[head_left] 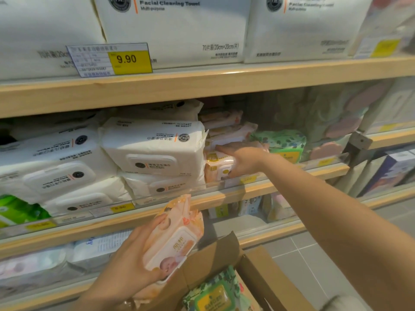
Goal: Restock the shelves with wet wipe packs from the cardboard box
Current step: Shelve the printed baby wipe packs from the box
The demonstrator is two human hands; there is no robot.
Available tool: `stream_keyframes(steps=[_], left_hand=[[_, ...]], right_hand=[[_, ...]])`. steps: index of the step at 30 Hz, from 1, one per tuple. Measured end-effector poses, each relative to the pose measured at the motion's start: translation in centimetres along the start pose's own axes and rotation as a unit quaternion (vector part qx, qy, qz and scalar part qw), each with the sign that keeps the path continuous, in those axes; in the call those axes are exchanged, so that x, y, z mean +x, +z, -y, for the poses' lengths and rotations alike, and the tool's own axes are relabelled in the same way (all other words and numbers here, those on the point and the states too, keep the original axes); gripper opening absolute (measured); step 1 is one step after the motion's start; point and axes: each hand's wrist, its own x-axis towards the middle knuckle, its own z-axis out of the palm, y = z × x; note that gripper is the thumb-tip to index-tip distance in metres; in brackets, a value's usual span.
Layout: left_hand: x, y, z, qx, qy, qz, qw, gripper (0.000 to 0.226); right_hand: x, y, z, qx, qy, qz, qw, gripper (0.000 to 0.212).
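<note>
The right hand [241, 161] is reaching into the middle wooden shelf [280, 184], fingers curled round a peach-coloured soft plastic wipe pack [216, 167] sitting on the stack there. The left hand [132, 259] is gripping another peach wet wipe pack with a white flip lid [173, 241] just above the open brown cardboard box [253, 272], where a green leafy-patterned pack [213, 292] is lying. Judging by this, one pack is being seated; the next move calls for lifting the held pack up beside it. Big white wipe packs [155, 149] are filling the shelf's left; grey floor tiles [314, 250] are showing below.
</note>
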Motion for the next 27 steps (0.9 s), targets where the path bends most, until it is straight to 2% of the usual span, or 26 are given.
stream_keyframes(steps=[2,4,5,7,10,13,15,19,21,24,25,27], left_hand=[[0.0,0.3,-0.5,0.016,0.016,0.008,1.0,0.1],[0.0,0.6,-1.3,0.024,0.022,0.023,0.999,0.101],[0.1,0.8,-1.7,0.026,0.026,0.031,0.999,0.101],[0.4,1.1,-3.2,0.031,0.043,0.046,0.998,0.1],[1.8,1.9,-6.6,0.045,0.081,0.064,0.994,0.098],[3.7,2.7,-10.9,0.067,0.121,0.075,0.988,0.104],[5.1,3.2,-13.6,0.066,0.139,0.084,0.984,0.11],[8.0,3.9,-17.7,0.07,0.189,0.083,0.976,0.112],[9.4,4.5,-19.2,0.089,0.209,0.072,0.971,0.111],[11.8,5.1,-21.3,0.097,0.231,0.067,0.966,0.109],[12.6,5.4,-21.8,0.101,0.238,0.069,0.964,0.109],[13.7,6.0,-22.4,0.106,0.245,0.072,0.961,0.108]], right_hand=[[-1.3,0.5,-0.1,0.016,0.0,-0.082,0.996,0.095],[-3.8,1.0,-0.6,0.085,-0.004,-0.14,0.987,0.098],[-5.3,1.3,-1.0,0.138,-0.018,-0.146,0.98,0.098],[-9.2,1.9,-1.4,0.238,-0.04,-0.104,0.965,0.1],[-14.3,3.2,-0.9,0.268,-0.085,-0.015,0.96,0.104],[-16.1,4.7,-0.9,0.34,-0.09,0.004,0.936,0.12],[-16.7,5.3,-1.6,0.414,-0.086,-0.02,0.906,0.125],[-18.7,4.4,-4.0,0.484,-0.04,-0.141,0.863,0.108],[-19.3,3.7,-5.6,0.512,-0.047,-0.167,0.842,0.113],[-19.4,2.9,-7.7,0.509,-0.056,-0.172,0.842,0.131],[-19.2,2.8,-8.2,0.503,-0.057,-0.175,0.845,0.131],[-18.9,2.9,-8.9,0.494,-0.048,-0.195,0.846,0.116]])
